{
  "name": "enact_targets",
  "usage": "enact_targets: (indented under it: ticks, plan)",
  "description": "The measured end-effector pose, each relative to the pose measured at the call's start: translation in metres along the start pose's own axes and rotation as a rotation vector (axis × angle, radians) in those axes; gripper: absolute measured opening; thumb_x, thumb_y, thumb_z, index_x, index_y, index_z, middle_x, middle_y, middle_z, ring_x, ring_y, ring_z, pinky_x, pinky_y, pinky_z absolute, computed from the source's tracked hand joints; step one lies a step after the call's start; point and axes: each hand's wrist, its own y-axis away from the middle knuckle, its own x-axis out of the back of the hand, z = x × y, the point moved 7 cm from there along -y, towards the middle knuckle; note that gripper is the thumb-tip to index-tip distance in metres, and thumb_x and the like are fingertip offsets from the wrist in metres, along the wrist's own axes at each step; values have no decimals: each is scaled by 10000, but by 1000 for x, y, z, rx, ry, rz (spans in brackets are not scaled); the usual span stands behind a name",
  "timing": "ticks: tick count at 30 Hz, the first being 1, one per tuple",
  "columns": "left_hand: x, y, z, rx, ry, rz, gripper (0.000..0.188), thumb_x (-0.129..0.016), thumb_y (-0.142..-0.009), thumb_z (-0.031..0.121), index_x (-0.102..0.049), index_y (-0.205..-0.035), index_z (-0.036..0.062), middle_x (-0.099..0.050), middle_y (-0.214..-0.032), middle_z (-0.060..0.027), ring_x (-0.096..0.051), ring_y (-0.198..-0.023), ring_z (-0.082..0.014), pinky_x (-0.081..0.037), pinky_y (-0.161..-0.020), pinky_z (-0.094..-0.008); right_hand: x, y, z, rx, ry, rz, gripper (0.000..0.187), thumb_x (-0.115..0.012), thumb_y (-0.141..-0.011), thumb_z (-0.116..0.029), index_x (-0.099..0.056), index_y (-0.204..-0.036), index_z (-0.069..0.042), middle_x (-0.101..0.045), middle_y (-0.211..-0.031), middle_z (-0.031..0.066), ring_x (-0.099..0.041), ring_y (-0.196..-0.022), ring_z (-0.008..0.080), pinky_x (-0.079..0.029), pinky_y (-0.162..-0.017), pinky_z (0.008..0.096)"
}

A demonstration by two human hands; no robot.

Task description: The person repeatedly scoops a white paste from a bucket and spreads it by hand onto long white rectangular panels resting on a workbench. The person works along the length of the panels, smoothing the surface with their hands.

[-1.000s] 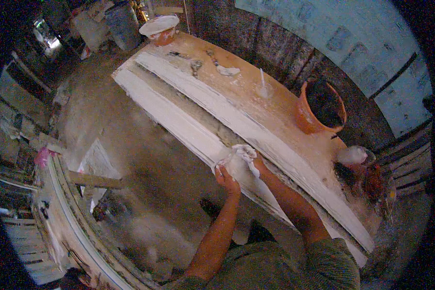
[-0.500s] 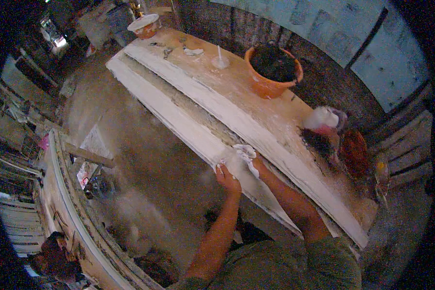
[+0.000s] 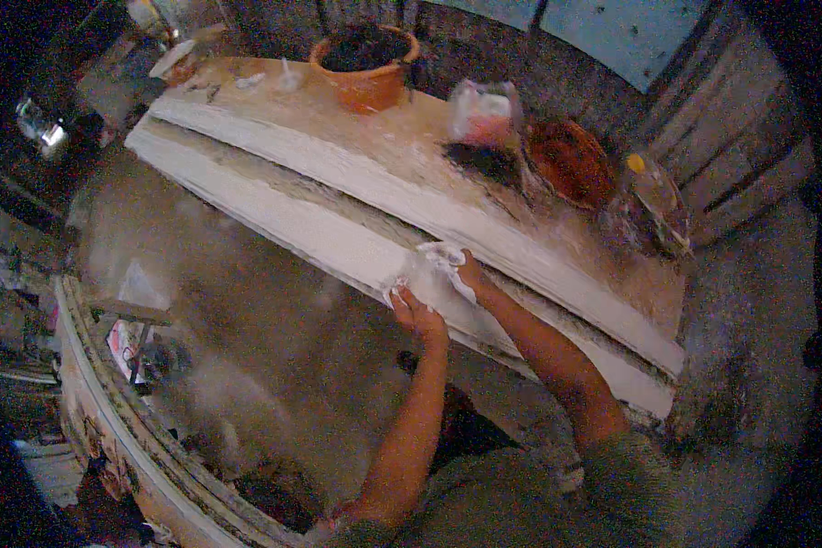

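Note:
Two long white plaster-like strips lie side by side, the near strip (image 3: 320,233) and the far strip (image 3: 539,247), with a narrow dark groove between them. My left hand (image 3: 416,309) is at the near strip's front edge, its whitened fingers curled. Across the same strip, my right hand (image 3: 454,267) bends over a wet white clump (image 3: 440,253) beside the groove. A greyish patch (image 3: 426,279) spans the strip between both hands. White coating and blur hide exactly what the fingers grip.
On the wooden bench (image 3: 429,146) behind the strips stand an orange tub (image 3: 365,87) with dark insides, a pinkish-white bag (image 3: 484,114) and a reddish-brown basin (image 3: 571,164). A white-rimmed bowl (image 3: 175,59) is at the far left. A curved bench edge (image 3: 123,425) runs along the lower left.
The view has turned, so the bench, tub and bag appear further left and higher. Both hands stay at the near strip, close together.

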Motion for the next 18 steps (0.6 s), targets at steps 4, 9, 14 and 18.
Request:
enact_targets:
  ticks: [4, 9, 14, 18]
  plan:
    - [-47, 57, -8, -357, -82, -74, 484, -498, -1086, 358, -523, -1335, -56, -608, -1285, -199, -604, -1152, -293, -494, -1002, -389, 62, 24, 25, 47, -154, -19, 296, -643, -1006, -256, -718, -1221, -67, -740, -1086, 45, -621, -982, 103, -519, -879, 288]
    - [-90, 136, -68, 42, 249, -102, 459, -499, -1087, 357, -535, -1311, -42, -606, -1263, -203, -614, -1085, -286, -522, -944, -394, 140, 73, 62, 59, -170, -45, 267, -643, -1010, -212, -719, -1226, -76, -736, -1089, 5, -618, -994, 95, -507, -887, 283]
    - [-103, 245, -97, 70, 272, -60, 474, -492, -1089, 374, -538, -1298, -49, -596, -1268, -217, -592, -1097, -291, -497, -977, -412, 206, 151, 74, 40, -230, -75, 288, -663, -995, -198, -706, -1243, -56, -736, -1148, 25, -625, -1015, 116, -507, -921, 307]
    - [-93, 377, -92, -75, 158, 42, 507, -460, -1098, 405, -538, -1280, -63, -588, -1257, -231, -572, -1121, -319, -457, -1027, -444, 271, 246, 90, -270, -410, -136, 341, -686, -977, -227, -688, -1277, -65, -727, -1217, 45, -653, -1072, 157, -497, -985, 334]
